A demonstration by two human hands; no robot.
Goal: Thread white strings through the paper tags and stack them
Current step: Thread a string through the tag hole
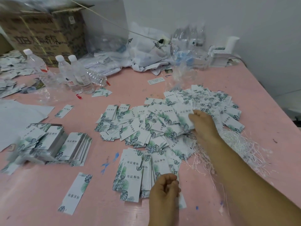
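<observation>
Pink worktop (211,82) carried loose white leaf-printed paper tags (146,124); right hand (203,124), grip pinching one tag, should lift it singly toward tangled white strings (241,144); left hand (164,190), clenched, steadying the near stack (138,170).

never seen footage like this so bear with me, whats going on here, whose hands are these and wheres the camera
There is no machine: a person wears the camera on their head, so the one picture looks down at their own hands. The right hand reaches into a loose heap of paper tags on a pink table and grips some. The left hand is curled at a fanned stack of tags; its grip is hidden. White strings lie tangled beside the right arm. Water bottles and a cardboard box stand farther back.
</observation>
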